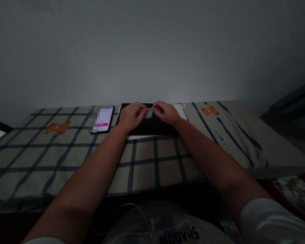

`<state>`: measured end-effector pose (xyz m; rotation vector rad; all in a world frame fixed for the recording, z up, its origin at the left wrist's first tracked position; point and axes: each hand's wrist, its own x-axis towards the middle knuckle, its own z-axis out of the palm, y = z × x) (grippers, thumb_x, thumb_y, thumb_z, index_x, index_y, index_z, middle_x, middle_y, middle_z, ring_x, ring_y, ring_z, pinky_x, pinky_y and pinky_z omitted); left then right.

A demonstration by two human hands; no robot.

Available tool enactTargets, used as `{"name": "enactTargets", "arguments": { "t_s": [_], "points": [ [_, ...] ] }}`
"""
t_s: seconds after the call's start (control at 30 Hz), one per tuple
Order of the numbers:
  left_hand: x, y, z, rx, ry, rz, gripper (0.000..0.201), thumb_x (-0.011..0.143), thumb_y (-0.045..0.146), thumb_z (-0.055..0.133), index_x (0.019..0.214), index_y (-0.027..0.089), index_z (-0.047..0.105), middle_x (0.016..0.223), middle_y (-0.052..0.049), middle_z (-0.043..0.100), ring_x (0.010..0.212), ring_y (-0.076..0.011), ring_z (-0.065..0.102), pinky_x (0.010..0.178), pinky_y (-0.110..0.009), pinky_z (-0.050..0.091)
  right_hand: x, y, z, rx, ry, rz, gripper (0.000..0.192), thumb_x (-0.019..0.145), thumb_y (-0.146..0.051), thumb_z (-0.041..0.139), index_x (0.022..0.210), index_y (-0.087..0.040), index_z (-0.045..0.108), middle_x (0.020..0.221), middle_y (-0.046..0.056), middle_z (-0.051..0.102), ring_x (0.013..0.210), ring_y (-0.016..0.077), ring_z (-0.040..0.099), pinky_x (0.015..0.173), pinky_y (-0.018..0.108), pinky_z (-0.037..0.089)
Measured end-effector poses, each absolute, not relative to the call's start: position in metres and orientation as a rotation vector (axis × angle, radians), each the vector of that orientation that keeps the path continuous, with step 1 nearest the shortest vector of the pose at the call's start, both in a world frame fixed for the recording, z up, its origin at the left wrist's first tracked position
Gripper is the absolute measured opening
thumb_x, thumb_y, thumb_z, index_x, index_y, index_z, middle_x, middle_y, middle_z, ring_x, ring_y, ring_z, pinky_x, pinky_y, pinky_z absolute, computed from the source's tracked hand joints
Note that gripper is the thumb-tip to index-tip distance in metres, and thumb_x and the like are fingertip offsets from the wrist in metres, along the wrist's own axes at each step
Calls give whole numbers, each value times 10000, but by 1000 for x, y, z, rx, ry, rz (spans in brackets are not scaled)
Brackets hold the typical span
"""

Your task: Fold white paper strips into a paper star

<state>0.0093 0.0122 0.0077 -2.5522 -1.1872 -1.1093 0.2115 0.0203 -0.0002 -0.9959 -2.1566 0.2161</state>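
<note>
My left hand and my right hand meet over a black flat pad at the far side of the checked cloth. Between their fingertips they pinch a small pale strip or card, held just above the pad. Both hands have fingers curled on it. A white sheet sticks out under the pad on the right. The light is dim, so what the pale piece is stays unclear.
A lit phone lies left of the pad. The checked cloth with orange bear prints covers the table. A grey wall stands right behind. A white cable runs across my lap.
</note>
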Motion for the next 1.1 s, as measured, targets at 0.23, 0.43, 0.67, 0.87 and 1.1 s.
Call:
{"name": "enactTargets", "arguments": {
  "t_s": [0.23, 0.43, 0.67, 0.87, 1.1],
  "points": [
    [8, 12, 8, -2542, -1142, -1127, 223, 885, 361, 479, 926, 206, 634, 910, -61, 667, 870, -194, 593, 778, -324, 434, 212, 21, -1, -988, -2146, 141, 191, 877, -313, 436, 889, -174, 566, 798, 41, 572, 676, 141, 469, 639, 276, 336],
    [5, 18, 7, -2460, -1191, -1171, 207, 881, 345, 491, 971, 223, 631, 967, -68, 662, 959, -214, 570, 850, -367, 421, 214, 23, -2, -1054, -2084, 134, 200, 865, -339, 449, 881, -175, 564, 759, 32, 567, 662, 141, 486, 622, 274, 337],
    [5, 21, 8, -2462, -1125, -1189, 177, 878, 315, 512, 891, 222, 662, 945, -63, 672, 942, -211, 564, 853, -376, 418, 213, 22, -2, -1206, -1997, 137, 368, 890, -508, 400, 876, -192, 588, 739, 37, 602, 653, 154, 504, 582, 277, 309],
    [5, 21, 6, -2473, -1106, -1180, 172, 873, 309, 525, 906, 239, 679, 965, -59, 660, 946, -210, 558, 847, -377, 420, 212, 27, -6, -1334, -1984, 82, 552, 898, -598, 288, 718, -188, 611, 702, 63, 606, 657, 173, 503, 563, 288, 280],
    [4, 24, 2, -2475, -1103, -1136, 179, 865, 311, 538, 898, 248, 702, 940, -63, 650, 926, -214, 552, 814, -373, 426, 212, 26, -6, -1283, -2012, 138, 411, 901, -516, 380, 886, -195, 636, 821, 60, 650, 746, 184, 543, 625, 296, 336]
  ]
}}
